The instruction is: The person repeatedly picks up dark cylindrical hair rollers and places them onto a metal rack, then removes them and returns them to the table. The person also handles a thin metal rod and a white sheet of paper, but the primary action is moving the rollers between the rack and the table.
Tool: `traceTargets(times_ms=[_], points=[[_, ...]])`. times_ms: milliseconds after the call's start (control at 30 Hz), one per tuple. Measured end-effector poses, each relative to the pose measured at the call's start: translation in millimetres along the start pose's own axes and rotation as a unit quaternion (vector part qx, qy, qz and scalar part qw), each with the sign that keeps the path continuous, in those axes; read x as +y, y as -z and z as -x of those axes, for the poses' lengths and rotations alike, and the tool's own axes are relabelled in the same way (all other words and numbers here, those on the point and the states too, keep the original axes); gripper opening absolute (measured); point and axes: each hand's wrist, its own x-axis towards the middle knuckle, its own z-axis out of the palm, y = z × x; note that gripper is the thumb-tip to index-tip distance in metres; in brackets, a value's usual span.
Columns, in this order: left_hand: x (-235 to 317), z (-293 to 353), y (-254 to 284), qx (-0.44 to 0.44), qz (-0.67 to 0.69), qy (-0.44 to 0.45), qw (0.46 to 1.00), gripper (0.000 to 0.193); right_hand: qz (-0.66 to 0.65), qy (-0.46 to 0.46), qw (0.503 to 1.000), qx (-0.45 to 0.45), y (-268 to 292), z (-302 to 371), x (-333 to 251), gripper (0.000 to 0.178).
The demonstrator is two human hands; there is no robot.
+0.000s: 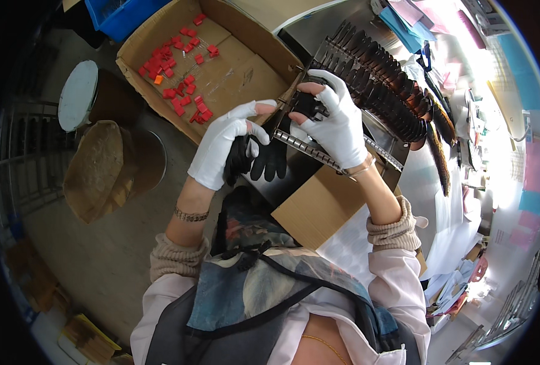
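Observation:
My left hand [226,141], in a white glove with bare fingertips, is beside the big carton's near corner. Its index finger reaches toward a narrow brownish strip [286,102], and the lower digits are bent but apart from it; nothing shows between them. Just below hangs or lies a black glove [270,162]. My right hand [336,125], gloved the same way, pinches a small black part [305,104] between thumb and fingers. The part's exact kind is hidden by the fingers. Under both hands runs a slotted metal rail [309,149].
Red clips and an orange one lie in the large open carton [245,45]. Dark curved pieces fill a rack [373,76] at right. A brown cardboard box [322,204] is near my body. Drums, one holding a paper bag [96,170], stand at left beside a blue bin [127,18].

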Motion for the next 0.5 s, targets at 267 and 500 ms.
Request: traceTargets(times_ms=[267,500], points=[[4.3,-15.5,-17.5,-0.004,0.032,-0.053,0.998,0.040,0.000,-0.003,1.000,0.021,17.6,37.1,20.5,0.051],[8.6,-17.1,-28.2,-0.015,0.045,-0.057,0.997,0.038,-0.007,-0.021,0.999,0.026,28.1,52.7,33.2,0.058]])
